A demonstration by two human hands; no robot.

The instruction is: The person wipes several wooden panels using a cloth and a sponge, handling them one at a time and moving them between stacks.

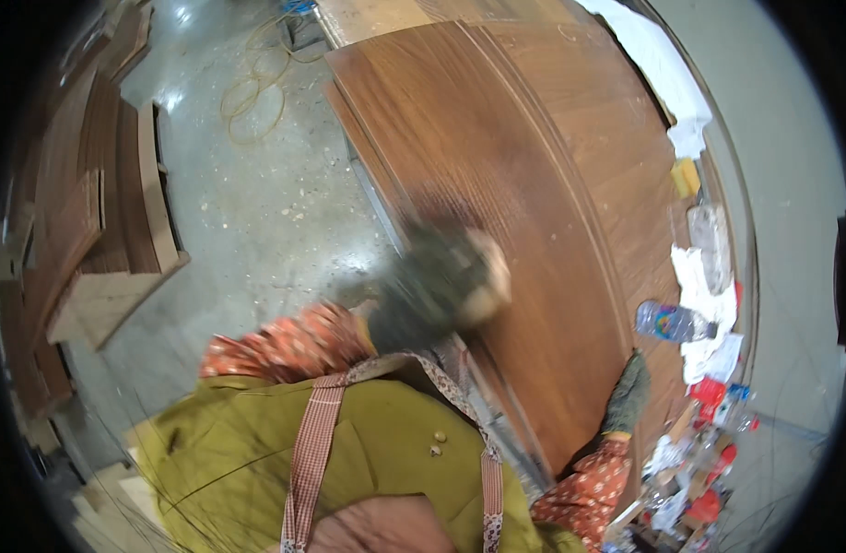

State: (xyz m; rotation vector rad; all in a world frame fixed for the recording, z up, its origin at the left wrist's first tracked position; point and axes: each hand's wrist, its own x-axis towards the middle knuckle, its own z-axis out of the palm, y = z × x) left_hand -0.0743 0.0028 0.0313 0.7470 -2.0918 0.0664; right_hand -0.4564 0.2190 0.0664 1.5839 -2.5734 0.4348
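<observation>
A large brown wood-grain panel (515, 157) lies flat in front of me and stretches away to the top of the view. My left hand (428, 290), in a dark glove and blurred by motion, is on the panel's left edge. It is closed around a pale tan block (489, 276) that presses on the surface. My right hand (628, 394), in a dark green glove, lies flat on the near right corner of the panel and holds nothing. Orange patterned sleeves cover both of my forearms.
Stacked brown boards and pale offcuts (100, 221) stand on the concrete floor at left. A yellow cord (255, 88) coils on the floor behind. Along the panel's right side lie a yellow sponge (686, 175), white rags (704, 281), a plastic bottle (672, 323) and red packets (709, 396).
</observation>
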